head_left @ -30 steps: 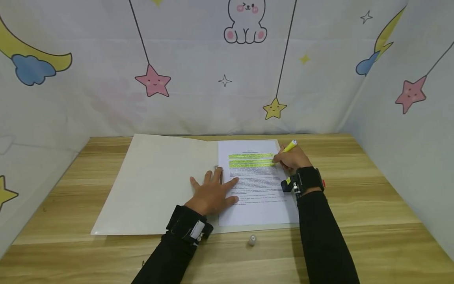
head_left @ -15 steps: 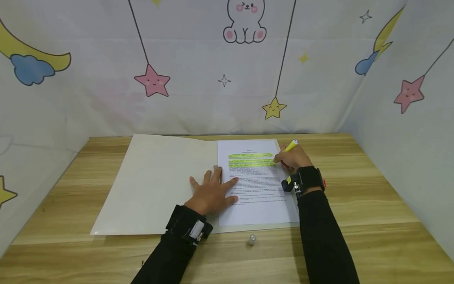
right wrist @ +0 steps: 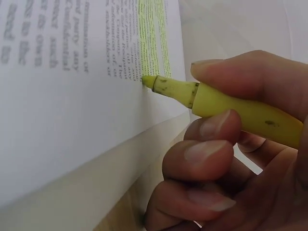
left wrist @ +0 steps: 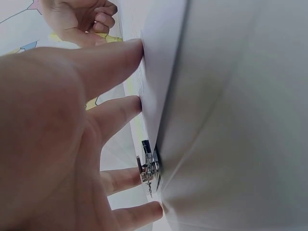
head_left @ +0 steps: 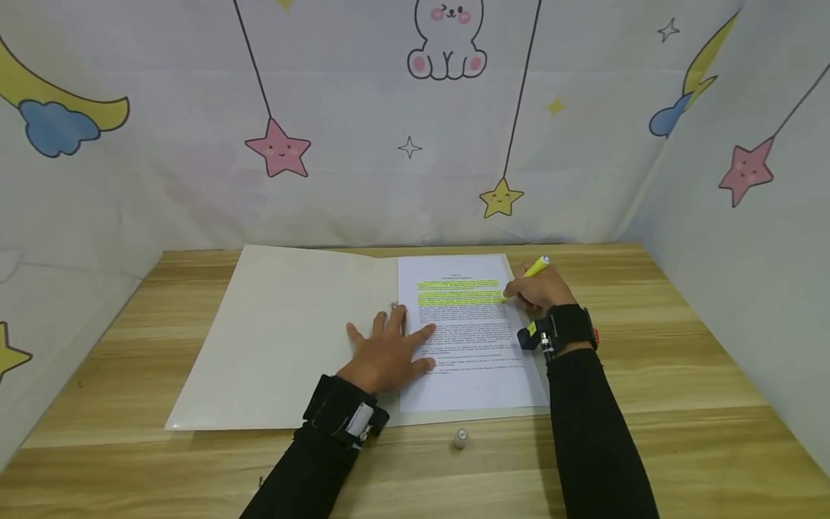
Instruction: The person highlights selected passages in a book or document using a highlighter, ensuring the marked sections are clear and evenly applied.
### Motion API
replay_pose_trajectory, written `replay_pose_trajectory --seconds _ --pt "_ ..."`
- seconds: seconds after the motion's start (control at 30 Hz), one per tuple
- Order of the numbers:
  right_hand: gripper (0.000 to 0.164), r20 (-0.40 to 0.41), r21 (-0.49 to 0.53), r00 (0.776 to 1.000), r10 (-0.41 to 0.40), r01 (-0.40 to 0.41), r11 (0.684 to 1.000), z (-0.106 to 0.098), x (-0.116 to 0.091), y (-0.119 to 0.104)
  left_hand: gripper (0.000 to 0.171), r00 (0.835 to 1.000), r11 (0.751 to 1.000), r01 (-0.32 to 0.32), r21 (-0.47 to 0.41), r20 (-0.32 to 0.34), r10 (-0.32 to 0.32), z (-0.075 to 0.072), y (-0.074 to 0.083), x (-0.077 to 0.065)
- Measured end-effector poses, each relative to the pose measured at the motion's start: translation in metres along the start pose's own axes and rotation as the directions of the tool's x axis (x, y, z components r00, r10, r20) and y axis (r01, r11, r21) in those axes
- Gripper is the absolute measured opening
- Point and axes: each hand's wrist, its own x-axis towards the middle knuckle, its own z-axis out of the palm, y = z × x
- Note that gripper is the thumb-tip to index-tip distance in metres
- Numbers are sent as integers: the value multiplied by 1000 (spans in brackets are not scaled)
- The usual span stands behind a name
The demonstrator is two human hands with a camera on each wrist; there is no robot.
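A printed sheet of paper (head_left: 473,386) lies on the right half of an opened white folder (head_left: 279,324), its upper lines marked in yellow. My right hand (head_left: 540,290) pinches a yellow highlighter (right wrist: 240,111) between thumb and fingers. In the right wrist view the highlighter's tip meets the paper at the right end of a text line. My left hand (head_left: 385,357) is spread flat across the folder's fold, thumb and fingertips on the sheet's left side. Beside its fingers, a metal clip (left wrist: 149,166) sits at the sheet's left edge, partly hidden in the head view.
A small grey cap (head_left: 461,438) is on the wooden table (head_left: 700,432) just in front of the folder. Cloth walls (head_left: 363,194) printed with stars and moons stand behind the table and at both sides.
My right hand has shifted slightly to the right with the highlighter, and the yellow marking on the lowest highlighted line reaches a little farther right. The left hand stays in place.
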Motion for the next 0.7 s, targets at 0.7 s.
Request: replay_pose_trajectory --seconds 0.7 --pt "11 121 374 920 -374 307 875 92 -8 -43 59 1000 999 15 40 18 -16 7 -3 7"
